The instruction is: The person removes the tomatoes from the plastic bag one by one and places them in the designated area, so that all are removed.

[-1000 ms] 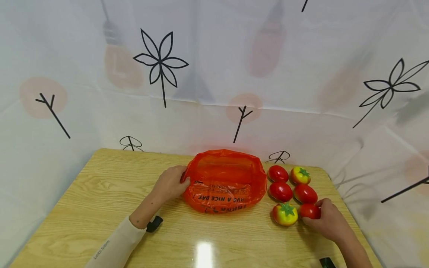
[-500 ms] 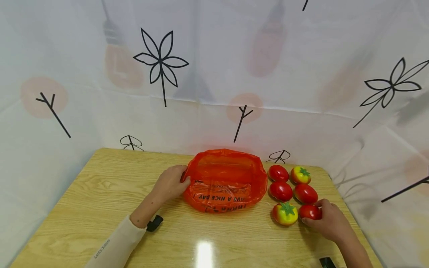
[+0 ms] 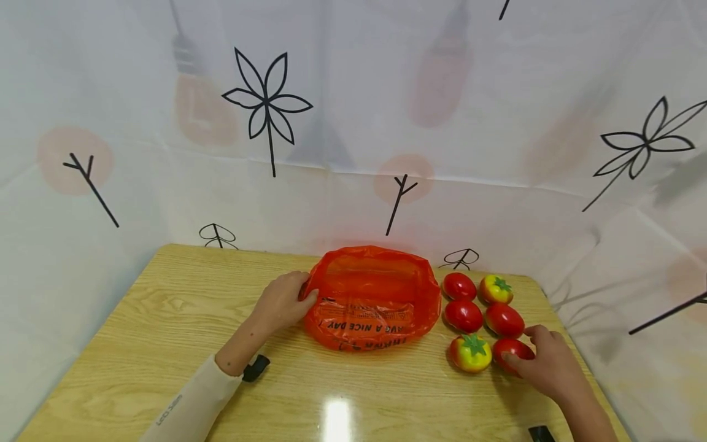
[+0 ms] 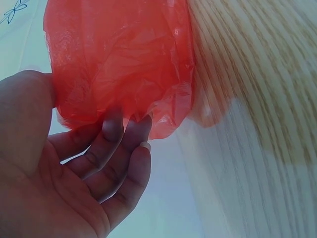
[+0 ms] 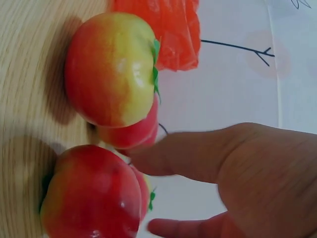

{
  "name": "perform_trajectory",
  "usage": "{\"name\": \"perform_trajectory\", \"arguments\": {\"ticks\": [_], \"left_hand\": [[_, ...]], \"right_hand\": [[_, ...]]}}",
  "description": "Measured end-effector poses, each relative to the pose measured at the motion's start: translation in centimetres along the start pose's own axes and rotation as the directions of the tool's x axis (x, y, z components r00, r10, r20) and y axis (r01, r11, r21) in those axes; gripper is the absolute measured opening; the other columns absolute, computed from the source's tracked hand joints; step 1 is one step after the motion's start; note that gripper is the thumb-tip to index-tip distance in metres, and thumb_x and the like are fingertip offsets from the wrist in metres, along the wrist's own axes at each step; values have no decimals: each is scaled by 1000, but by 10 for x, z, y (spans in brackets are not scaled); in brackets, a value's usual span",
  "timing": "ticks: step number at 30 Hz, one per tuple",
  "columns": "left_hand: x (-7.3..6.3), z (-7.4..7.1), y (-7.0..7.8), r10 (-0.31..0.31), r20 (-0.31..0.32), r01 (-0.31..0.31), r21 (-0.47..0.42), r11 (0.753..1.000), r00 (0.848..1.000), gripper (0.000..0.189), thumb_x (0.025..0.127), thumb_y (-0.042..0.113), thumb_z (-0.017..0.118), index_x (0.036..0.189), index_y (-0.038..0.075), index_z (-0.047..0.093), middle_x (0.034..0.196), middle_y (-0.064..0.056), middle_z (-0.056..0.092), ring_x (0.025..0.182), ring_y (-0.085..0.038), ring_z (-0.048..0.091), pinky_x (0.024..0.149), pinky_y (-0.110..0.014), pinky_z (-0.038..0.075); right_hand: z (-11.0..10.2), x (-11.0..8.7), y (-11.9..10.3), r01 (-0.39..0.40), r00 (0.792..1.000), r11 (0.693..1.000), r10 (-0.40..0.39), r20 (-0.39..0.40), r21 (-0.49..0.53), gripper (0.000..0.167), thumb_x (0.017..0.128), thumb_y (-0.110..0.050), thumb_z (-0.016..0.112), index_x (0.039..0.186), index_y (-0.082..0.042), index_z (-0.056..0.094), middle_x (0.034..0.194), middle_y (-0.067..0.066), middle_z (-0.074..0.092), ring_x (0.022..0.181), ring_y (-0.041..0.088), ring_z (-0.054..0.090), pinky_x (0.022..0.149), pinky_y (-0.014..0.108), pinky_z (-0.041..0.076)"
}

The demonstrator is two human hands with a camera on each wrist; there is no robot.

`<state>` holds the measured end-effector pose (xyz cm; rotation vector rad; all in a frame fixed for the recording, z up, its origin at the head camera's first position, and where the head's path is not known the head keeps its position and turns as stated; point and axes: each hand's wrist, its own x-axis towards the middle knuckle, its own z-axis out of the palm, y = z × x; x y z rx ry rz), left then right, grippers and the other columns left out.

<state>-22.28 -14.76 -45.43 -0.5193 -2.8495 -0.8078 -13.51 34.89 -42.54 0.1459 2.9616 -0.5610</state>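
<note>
A red plastic bag [image 3: 367,313] with printed lettering stands with its mouth spread at the middle of the table. My left hand [image 3: 284,301] grips its left rim, and in the left wrist view the curled fingers [image 4: 111,168] lie against the film. At the right, my right hand [image 3: 555,362] is loosely spread beside the nearest red toy tomato [image 3: 510,355]. In the right wrist view the thumb [image 5: 173,153] and a finger stand apart near that tomato's side. Beside it sits a yellow-and-red toy tomato [image 3: 469,354] with a green leafy top.
Several more toy tomatoes stand in two rows to the right of the bag, among them a red one [image 3: 504,320] and a yellow-red one [image 3: 495,288] at the back. A patterned white cloth [image 3: 353,123] hangs behind the wooden table [image 3: 166,319].
My right hand has loosened from the nearest red tomato and drawn slightly right; the tomato now sits a little farther right. The left hand and bag have hardly moved.
</note>
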Motion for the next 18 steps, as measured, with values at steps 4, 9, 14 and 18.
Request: {"name": "perform_trajectory", "arguments": {"ticks": [4,9,14,18], "left_hand": [[-1,0,0,-20,-5,20,-8,1000,1000,26,100,31,72,108,6,70,87,-1,62,71,-17,54,61,-31,47],[-2,0,-1,-36,-20,36,-17,999,999,37,101,37,71,116,3,71,96,-4,64,77,-17,56,64,-32,50],[-3,-2,-1,-40,-38,39,-41,998,998,46,103,45,67,124,5,72,110,-6,67,91,-20,63,75,-37,57],[-2,-6,-3,-45,-69,42,-44,998,997,51,105,49,62,127,5,72,118,-8,68,102,-26,65,85,-44,59]], "right_hand": [[3,0,-4,53,992,998,-51,-113,17,65,97,-32,73,132,18,49,128,43,49,108,53,53,90,69,49],[14,2,-9,158,944,987,-144,-297,22,53,97,-26,76,130,11,56,129,38,49,110,55,53,89,72,48],[21,8,-16,223,895,975,-205,-395,0,56,97,-28,77,135,7,57,133,35,50,112,56,53,89,76,48],[24,14,-21,195,902,981,-179,-393,0,64,101,-38,71,144,5,53,142,36,47,119,61,48,92,80,44]]}}
